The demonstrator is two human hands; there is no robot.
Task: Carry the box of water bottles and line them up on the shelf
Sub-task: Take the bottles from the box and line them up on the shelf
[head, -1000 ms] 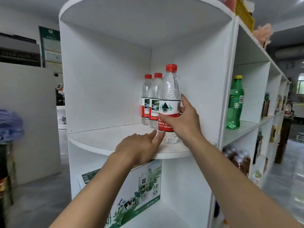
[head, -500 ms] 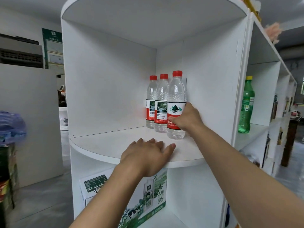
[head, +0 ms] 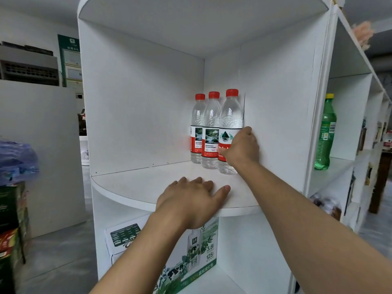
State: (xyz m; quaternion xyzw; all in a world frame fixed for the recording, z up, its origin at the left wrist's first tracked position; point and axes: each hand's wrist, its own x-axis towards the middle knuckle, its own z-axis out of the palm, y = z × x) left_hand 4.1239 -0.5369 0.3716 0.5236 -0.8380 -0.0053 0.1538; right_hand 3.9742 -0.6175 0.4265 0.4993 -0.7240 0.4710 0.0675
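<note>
At the shelf's (head: 148,187) far right corner, the right hand (head: 241,148) grips the nearest bottle (head: 230,126); press it flush beside its neighbours (head: 204,126) while the left hand (head: 191,200) lies flat, empty.

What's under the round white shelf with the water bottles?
Under the round white shelf sits a green-and-white printed carton. The flat left hand and forearm cover its top and middle.

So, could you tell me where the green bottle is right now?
In the head view, the green bottle stands upright at far right, on the neighbouring shelf, beyond the white divider panel from the water bottles.
</note>
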